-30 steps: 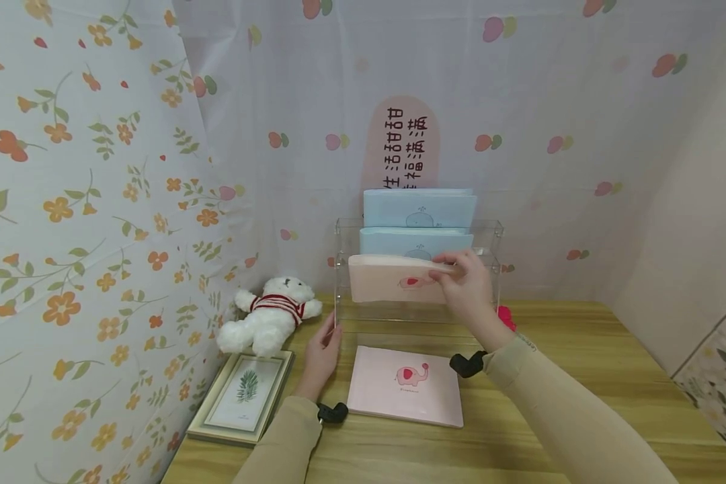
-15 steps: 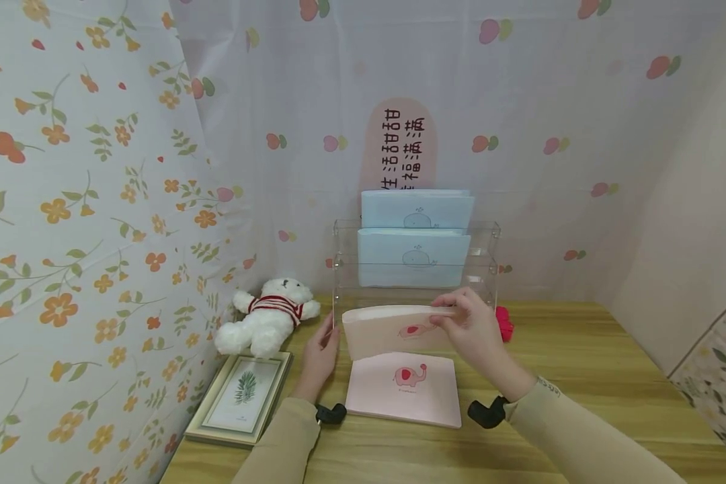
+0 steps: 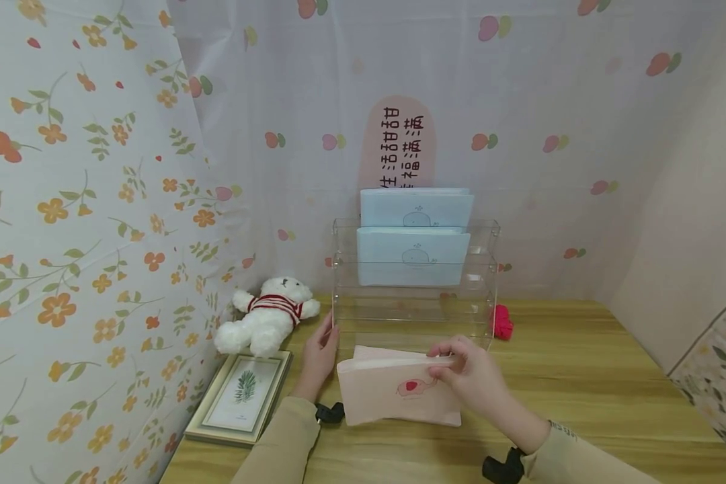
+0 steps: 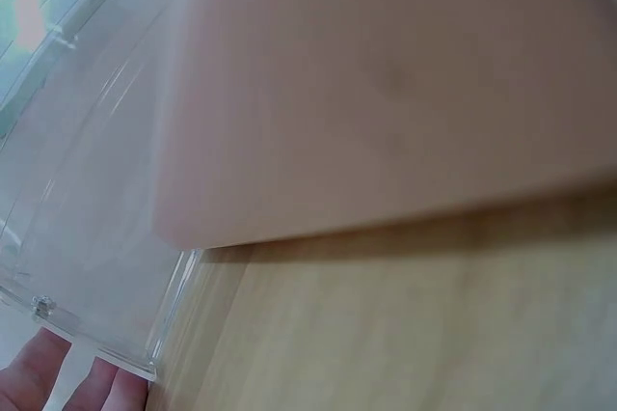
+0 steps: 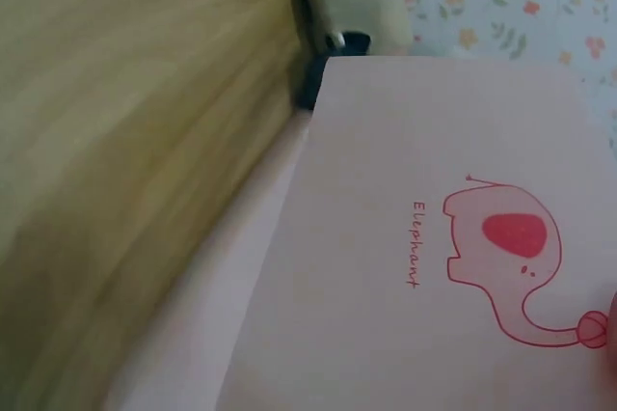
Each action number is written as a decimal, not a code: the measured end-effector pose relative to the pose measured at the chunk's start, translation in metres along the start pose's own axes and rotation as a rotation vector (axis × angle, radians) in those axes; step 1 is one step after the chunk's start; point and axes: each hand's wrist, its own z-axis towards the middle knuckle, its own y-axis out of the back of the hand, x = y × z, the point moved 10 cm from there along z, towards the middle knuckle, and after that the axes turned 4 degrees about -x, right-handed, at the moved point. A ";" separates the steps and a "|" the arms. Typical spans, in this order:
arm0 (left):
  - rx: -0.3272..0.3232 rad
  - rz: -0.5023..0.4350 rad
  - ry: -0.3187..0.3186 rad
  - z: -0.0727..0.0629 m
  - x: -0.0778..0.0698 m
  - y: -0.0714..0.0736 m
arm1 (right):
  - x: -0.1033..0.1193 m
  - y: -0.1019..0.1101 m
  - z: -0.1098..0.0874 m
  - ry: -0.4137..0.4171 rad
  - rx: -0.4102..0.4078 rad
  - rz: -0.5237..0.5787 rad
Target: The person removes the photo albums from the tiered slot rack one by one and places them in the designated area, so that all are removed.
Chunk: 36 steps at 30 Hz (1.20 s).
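Head view alone shows right hand (image 3: 468, 376) pinching pink notebook (image 3: 396, 396), left hand (image 3: 320, 353) flat against rack (image 3: 414, 296).

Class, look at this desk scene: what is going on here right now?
A person's right hand pinches the top edge of a pink elephant-print notebook, holding it just above a second pink notebook lying on the wooden table. The left hand rests against the left side of the clear acrylic tiered rack, whose front tier is empty. Two light blue whale-print notebooks stand in its rear tiers.
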 end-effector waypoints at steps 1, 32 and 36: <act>-0.001 0.002 -0.002 0.000 0.000 0.000 | -0.001 -0.003 -0.003 -0.016 0.016 0.007; 0.010 -0.014 0.007 0.001 0.007 -0.001 | -0.011 -0.044 -0.035 0.262 0.463 -0.058; 0.015 -0.017 0.006 0.000 0.006 -0.002 | -0.016 -0.049 -0.034 0.269 0.512 -0.070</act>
